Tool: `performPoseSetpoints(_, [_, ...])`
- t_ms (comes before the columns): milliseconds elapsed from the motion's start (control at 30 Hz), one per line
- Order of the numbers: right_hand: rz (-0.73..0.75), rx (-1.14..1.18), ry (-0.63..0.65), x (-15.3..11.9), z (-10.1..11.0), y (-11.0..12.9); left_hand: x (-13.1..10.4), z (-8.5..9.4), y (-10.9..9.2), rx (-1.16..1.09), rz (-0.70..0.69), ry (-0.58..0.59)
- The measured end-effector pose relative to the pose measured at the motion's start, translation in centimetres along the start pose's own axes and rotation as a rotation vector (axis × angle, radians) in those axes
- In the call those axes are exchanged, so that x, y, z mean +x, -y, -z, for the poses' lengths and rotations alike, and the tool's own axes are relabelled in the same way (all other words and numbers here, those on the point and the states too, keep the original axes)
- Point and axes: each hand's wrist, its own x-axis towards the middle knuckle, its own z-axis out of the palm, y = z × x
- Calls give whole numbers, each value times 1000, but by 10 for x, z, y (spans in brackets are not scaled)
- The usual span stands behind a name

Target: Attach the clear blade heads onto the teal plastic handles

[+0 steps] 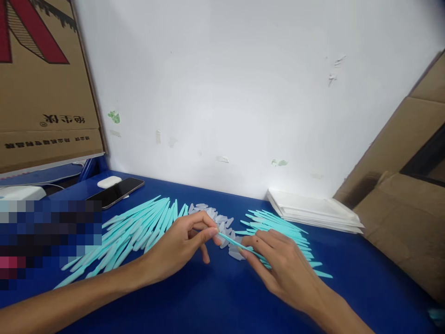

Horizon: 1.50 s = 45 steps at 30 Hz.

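Between my hands, a thin turquoise stick point(232, 240) slants over the blue table. My left hand point(191, 236) pinches its far left tip between thumb and index finger; whether a small clear piece is at that tip I cannot make out. My right hand point(278, 260) grips the stick's other end, knuckles up. Behind the hands lies a scatter of small translucent pieces point(222, 220). A fan of turquoise sticks point(139, 227) spreads on the left, and a second pile of turquoise sticks point(278, 220) lies behind and partly under my right hand.
A black phone point(118, 192) and a white rounded case point(109, 182) lie at the back left. White flat sheets point(313, 211) are stacked at the back right. Cardboard boxes stand left point(45, 93) and right point(406, 208). A white wall point(222, 93) rises behind the blue table point(194, 301).
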Motion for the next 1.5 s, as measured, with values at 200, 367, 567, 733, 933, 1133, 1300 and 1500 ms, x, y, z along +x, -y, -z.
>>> performPoseSetpoints(200, [-5, 40, 60, 0, 0, 0, -3, -2, -3, -42, -43, 19])
performPoseSetpoints(367, [-17, 43, 83, 1, 0, 0, -3, -2, -4, -53, -34, 7])
performPoseSetpoints(567, [47, 21, 85, -1, -1, 3, -5, -5, -5, 140, -47, 68])
performPoseSetpoints(733, [100, 76, 57, -2, -4, 7, -8, -8, -5, 320, -112, 90])
performPoseSetpoints(933, [141, 44, 76, 0, -5, 7, -9, -9, -3, 346, -121, 119])
performPoseSetpoints(1133, [185, -54, 118, 3, -2, 12, -18, -17, -2, 862, -356, 96])
performPoseSetpoints(1300, [124, -61, 83, 2, -3, 15, -21, -18, 3, 1126, -641, -23])
performPoseSetpoints(1500, [-146, -297, -71, 3, 6, -13, 0, 18, 4, 1524, -502, -126])
